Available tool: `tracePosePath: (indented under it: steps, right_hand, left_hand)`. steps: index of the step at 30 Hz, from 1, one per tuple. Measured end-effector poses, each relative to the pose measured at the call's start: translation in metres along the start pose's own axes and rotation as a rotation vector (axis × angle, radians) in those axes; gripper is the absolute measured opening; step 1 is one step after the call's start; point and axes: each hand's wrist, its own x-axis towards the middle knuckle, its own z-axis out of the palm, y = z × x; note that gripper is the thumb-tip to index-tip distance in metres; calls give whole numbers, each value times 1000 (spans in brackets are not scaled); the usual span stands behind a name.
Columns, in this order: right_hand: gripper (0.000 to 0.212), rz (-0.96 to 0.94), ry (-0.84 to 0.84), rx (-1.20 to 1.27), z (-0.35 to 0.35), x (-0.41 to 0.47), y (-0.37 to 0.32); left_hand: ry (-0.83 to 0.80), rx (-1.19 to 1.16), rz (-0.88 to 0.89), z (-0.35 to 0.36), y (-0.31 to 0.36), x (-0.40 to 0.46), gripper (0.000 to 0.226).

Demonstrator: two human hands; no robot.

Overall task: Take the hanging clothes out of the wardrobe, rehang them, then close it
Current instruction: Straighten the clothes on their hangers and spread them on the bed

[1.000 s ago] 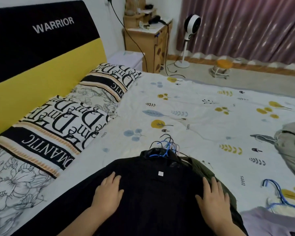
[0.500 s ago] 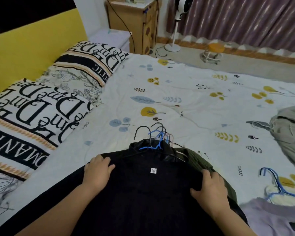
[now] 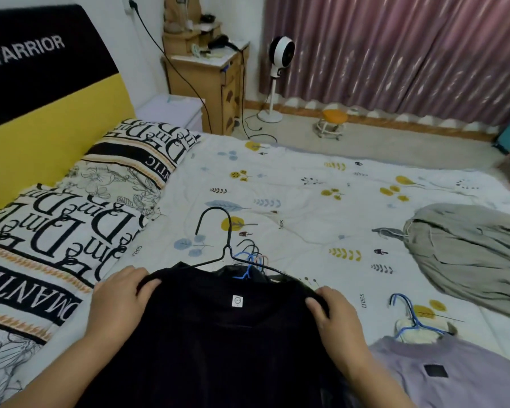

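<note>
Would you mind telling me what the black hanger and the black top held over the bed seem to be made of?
Black hanger: probably thin metal wire with a dark coating, judging by its slim, evenly bent hook. Black top: soft matt fabric, possibly a knit; it bunches where both hands grip its shoulders.

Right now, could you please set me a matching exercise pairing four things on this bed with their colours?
Things:
1. top gripped at both shoulders
2. hanger in that top
3. hanger near the right edge
4. garment bottom right

Colours:
A. blue
B. lilac
C. black cloth
D. black wire

Pairs: 1-C, 2-D, 3-A, 4-B
</note>
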Motion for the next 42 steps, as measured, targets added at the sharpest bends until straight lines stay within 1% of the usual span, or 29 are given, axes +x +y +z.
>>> tracePosePath:
  steps: [3,9,14,17,19,24,32,38,42]
  right_hand:
    - [19,-38,60,12,-30,-13,-15]
    - [19,-90,148,18,-96,-46,-35]
    - [16,-127,245,1,-162,-77,-45]
    - [12,-155,318,-21,-204,-90,-47]
    - [10,-185,363,-35,-233,-97,-45]
    - [9,-224,451,-76,-303,-115,-34]
    - [9,-266,585,-31,-404,-137,15]
    - [10,-290,621,-46,-474,-142,55]
    - [12,-299,667,-74,-510,-133,78]
  left_hand:
    - [42,-40,-3,-34,22,-9,11]
    - [99,-116,6,-99,71,-27,12]
    - [125,-158,68,-150,116,-39,8]
    - [173,-171,130,-179,151,-47,12]
    - [210,-176,172,-196,177,-53,9]
    - [289,-206,265,-232,244,-79,19]
    - [304,-225,355,-256,350,-128,21]
    - [270,-254,362,-249,424,-154,20]
    - [206,-244,403,-240,464,-160,18]
